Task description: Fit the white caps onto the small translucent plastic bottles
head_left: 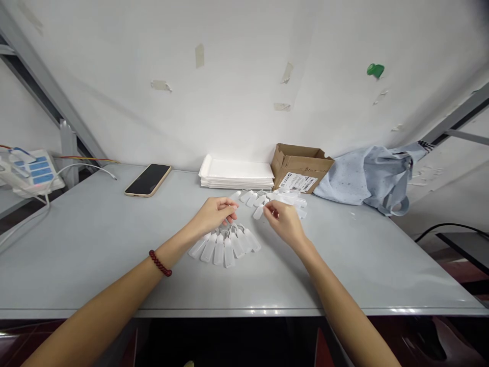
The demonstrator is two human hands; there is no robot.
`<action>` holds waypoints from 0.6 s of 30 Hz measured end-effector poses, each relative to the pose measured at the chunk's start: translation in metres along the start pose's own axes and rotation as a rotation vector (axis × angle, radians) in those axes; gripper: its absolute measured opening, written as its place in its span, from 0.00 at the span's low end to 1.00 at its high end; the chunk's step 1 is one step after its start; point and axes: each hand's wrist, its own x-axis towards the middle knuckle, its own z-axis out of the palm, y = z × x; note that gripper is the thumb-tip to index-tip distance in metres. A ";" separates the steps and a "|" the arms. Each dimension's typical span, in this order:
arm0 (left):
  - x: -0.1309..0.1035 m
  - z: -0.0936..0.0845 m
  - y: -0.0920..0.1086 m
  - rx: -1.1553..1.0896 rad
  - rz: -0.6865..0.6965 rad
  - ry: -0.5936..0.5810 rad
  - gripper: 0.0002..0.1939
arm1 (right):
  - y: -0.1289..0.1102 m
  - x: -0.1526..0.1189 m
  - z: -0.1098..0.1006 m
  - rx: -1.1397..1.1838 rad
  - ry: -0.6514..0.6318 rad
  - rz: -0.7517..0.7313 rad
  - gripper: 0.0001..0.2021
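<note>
My right hand pinches the upper end of a small translucent white plastic piece, shaped like a flat little bottle with a narrow neck. My left hand is beside it with thumb and fingers pressed together; whatever they hold, if anything, is too small to make out. Below the left hand, several similar plastic pieces lie fanned out on the table, their narrow ends gathered by thin loops. Behind and around the right hand is a looser pile of the same pieces.
On the grey table stand a stack of white padded envelopes and an open cardboard box against the wall. A light blue cloth bag lies right. A phone and a white cable are left, near a power strip.
</note>
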 end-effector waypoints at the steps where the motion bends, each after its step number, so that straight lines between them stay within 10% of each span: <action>1: 0.000 0.000 -0.001 -0.004 0.001 0.000 0.11 | 0.003 0.002 -0.002 -0.053 0.033 0.013 0.08; 9: 0.002 0.000 -0.003 0.013 0.000 -0.016 0.11 | 0.028 0.010 -0.008 -0.516 0.166 -0.059 0.10; 18: 0.004 0.001 -0.006 0.030 -0.017 -0.031 0.12 | 0.030 0.019 0.008 -0.732 0.041 -0.034 0.13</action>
